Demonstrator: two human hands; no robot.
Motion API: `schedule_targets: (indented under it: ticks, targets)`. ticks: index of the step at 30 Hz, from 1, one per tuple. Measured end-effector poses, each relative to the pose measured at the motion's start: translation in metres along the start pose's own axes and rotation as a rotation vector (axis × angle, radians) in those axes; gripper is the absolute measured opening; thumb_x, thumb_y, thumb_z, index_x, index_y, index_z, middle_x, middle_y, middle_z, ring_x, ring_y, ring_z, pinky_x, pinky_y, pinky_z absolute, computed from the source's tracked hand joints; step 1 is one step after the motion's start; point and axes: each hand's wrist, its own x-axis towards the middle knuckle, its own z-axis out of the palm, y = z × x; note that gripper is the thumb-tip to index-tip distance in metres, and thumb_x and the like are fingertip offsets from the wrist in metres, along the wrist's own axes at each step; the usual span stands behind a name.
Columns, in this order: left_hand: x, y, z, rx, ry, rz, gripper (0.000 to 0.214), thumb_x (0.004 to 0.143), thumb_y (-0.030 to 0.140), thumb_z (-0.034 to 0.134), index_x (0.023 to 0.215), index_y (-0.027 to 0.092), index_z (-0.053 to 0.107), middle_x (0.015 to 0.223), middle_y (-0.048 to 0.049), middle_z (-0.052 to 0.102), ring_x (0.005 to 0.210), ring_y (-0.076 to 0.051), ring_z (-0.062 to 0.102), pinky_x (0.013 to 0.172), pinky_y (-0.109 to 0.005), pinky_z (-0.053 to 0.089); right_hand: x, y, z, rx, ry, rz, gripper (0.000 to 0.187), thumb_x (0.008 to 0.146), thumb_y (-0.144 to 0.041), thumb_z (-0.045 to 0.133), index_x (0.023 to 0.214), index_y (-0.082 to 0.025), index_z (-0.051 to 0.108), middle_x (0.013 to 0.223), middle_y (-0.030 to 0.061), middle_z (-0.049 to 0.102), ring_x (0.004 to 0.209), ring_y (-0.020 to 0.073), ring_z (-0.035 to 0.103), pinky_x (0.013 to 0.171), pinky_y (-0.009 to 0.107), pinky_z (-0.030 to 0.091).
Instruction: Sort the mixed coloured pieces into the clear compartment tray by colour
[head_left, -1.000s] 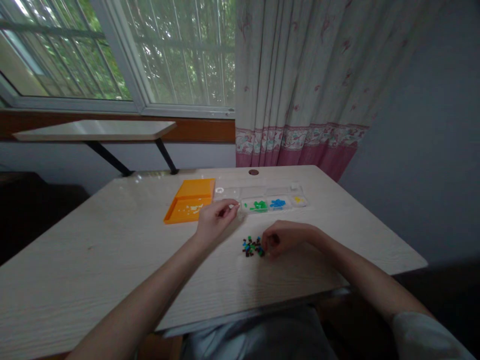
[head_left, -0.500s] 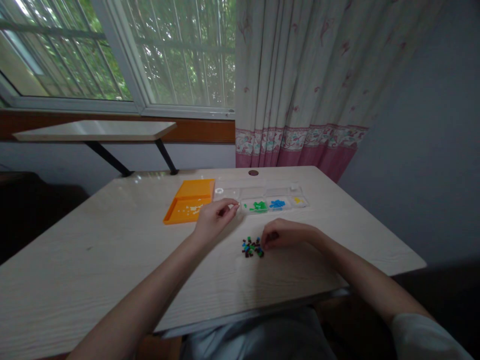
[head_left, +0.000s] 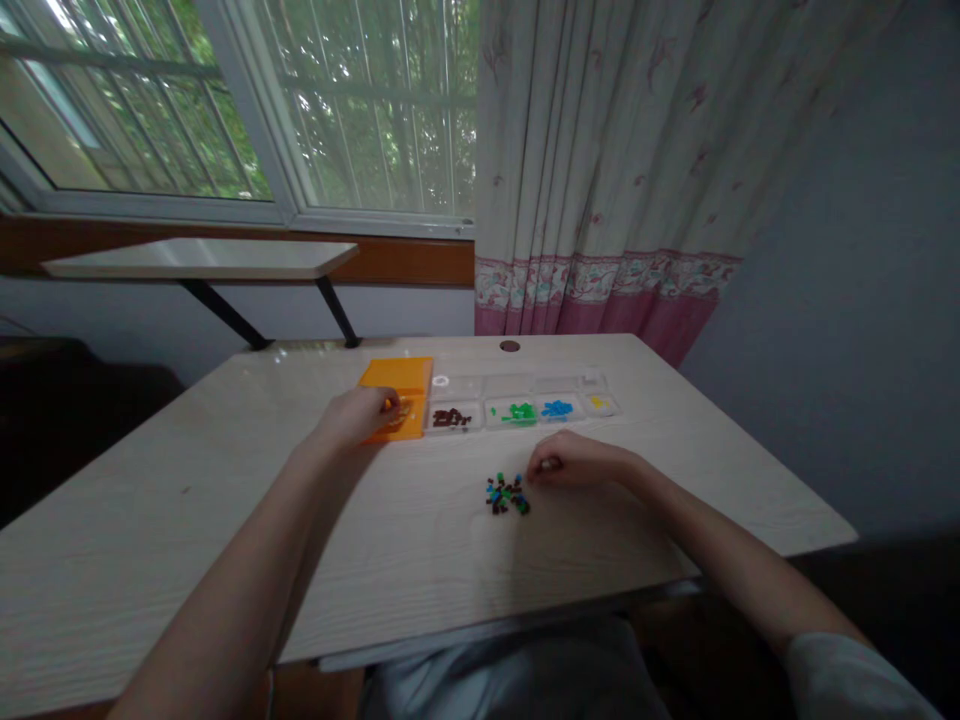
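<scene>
My left hand [head_left: 358, 412] is over the orange box [head_left: 401, 375], its fingers bent together inside the lower tray. They cover most of the small pale pieces there, and whatever is between the fingertips is too small to make out. My right hand [head_left: 574, 459] rests on the table with curled fingers, just right of a small pile of mixed brown, green and blue pieces [head_left: 506, 494]. Its fingertips are partly hidden, so what they pinch does not show. Beyond the pile lies a clear compartment box holding brown pieces [head_left: 451, 418], green pieces [head_left: 519, 413], blue pieces [head_left: 557, 409] and yellow pieces [head_left: 597, 402].
The clear box's raised lid [head_left: 510, 384] lies behind its compartments. A small raised shelf [head_left: 202, 258] on black legs stands at the table's back left. A round brown grommet [head_left: 510, 346] is set near the back edge, by the curtain [head_left: 600, 180].
My left hand has moved left, from in front of the clear box to the orange box, uncovering the brown pieces. My right hand has stayed nearly still beside the pile.
</scene>
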Motion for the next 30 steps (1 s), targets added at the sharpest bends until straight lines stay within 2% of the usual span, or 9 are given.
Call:
schedule_targets:
  ticks: [7,12,19,22,25,28,30]
  targets:
    - [0.002,-0.010,0.003,0.051,-0.065,-0.067,0.033,0.073,0.040,0.041,0.089,0.022,0.065,0.085,-0.0088,0.066,0.074,-0.022,0.060,0.053,-0.023,0.035,0.000,0.003,-0.001,-0.033,0.049,0.028,0.022,0.072,-0.015,0.052,0.087,-0.017,0.067,0.081,0.0025,0.066,0.067,0.0099,0.056,0.063,0.019,0.041]
    - [-0.002,-0.001,-0.003,0.039,0.025,-0.041,0.035,0.077,0.040,0.039,0.097,0.023,0.062,0.090,-0.0081,0.067,0.078,-0.022,0.060,0.057,-0.023,0.037,0.002,0.007,-0.001,-0.006,0.049,0.058,0.020,0.075,-0.019,0.053,0.088,-0.017,0.067,0.082,0.0021,0.067,0.066,0.0096,0.056,0.062,0.019,0.040]
    - [-0.018,0.045,-0.013,-0.101,0.182,0.234,0.031,0.081,0.037,0.038,0.092,0.022,0.063,0.080,-0.0057,0.067,0.068,-0.018,0.059,0.055,-0.023,0.034,0.000,0.014,-0.003,-0.010,0.075,0.071,0.017,0.072,-0.028,0.059,0.082,-0.017,0.068,0.074,0.0014,0.065,0.061,0.0096,0.054,0.057,0.019,0.038]
    - [-0.029,0.073,-0.013,-0.188,0.194,0.335,0.030,0.082,0.035,0.038,0.088,0.022,0.064,0.070,-0.0039,0.065,0.059,-0.015,0.057,0.051,-0.022,0.032,-0.001,0.015,-0.004,-0.011,0.058,0.064,0.017,0.073,-0.029,0.058,0.080,-0.016,0.068,0.073,0.0020,0.064,0.063,0.0102,0.054,0.058,0.019,0.038]
    - [-0.040,0.100,-0.008,-0.320,0.194,0.491,0.025,0.081,0.028,0.041,0.086,0.020,0.065,0.072,-0.0039,0.066,0.060,-0.013,0.057,0.053,-0.020,0.034,0.000,0.014,-0.003,-0.019,0.074,0.046,0.018,0.075,-0.029,0.056,0.080,-0.016,0.067,0.074,0.0023,0.064,0.063,0.0101,0.053,0.058,0.019,0.038]
    - [-0.047,0.121,0.000,-0.438,0.178,0.568,0.024,0.080,0.023,0.043,0.087,0.020,0.066,0.069,-0.0021,0.065,0.057,-0.010,0.055,0.053,-0.019,0.035,0.002,0.011,0.000,-0.012,0.169,0.007,0.020,0.077,-0.031,0.054,0.081,-0.015,0.066,0.074,0.0030,0.062,0.062,0.0097,0.051,0.056,0.019,0.037]
    - [-0.051,0.131,0.006,-0.504,0.183,0.568,0.021,0.079,0.024,0.046,0.086,0.020,0.066,0.061,0.0001,0.062,0.051,-0.009,0.052,0.050,-0.018,0.033,0.006,0.008,0.003,-0.016,0.279,-0.017,0.022,0.078,-0.034,0.054,0.081,-0.015,0.066,0.070,0.0028,0.060,0.060,0.0096,0.050,0.056,0.019,0.037]
